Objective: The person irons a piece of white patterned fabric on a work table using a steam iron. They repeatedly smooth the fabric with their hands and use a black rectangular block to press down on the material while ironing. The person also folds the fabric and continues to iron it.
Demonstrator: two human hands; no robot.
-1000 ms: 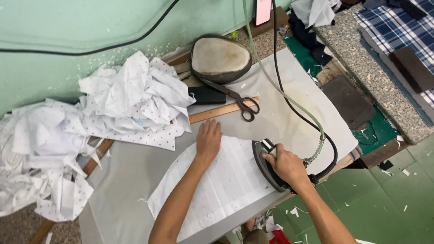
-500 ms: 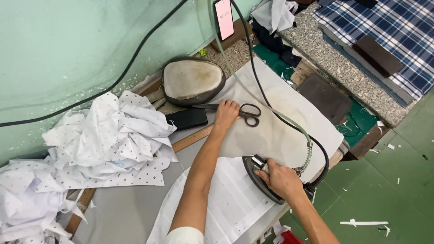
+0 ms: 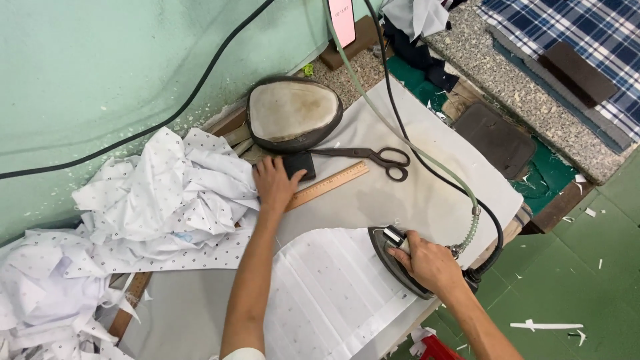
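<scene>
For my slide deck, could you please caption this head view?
Right hand grips an iron on white cloth; left hand rests on a black block beside a ruler.

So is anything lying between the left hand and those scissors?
Nothing blocks it. The left hand rests on a small black block beside the wooden ruler. The scissors lie just past the block, on bare cloth, apart from the fingers.

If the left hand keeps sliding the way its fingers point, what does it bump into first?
The left hand already rests on a small black block. Going straight on, it would probably meet the oval iron rest just beyond, then the wall.
</scene>
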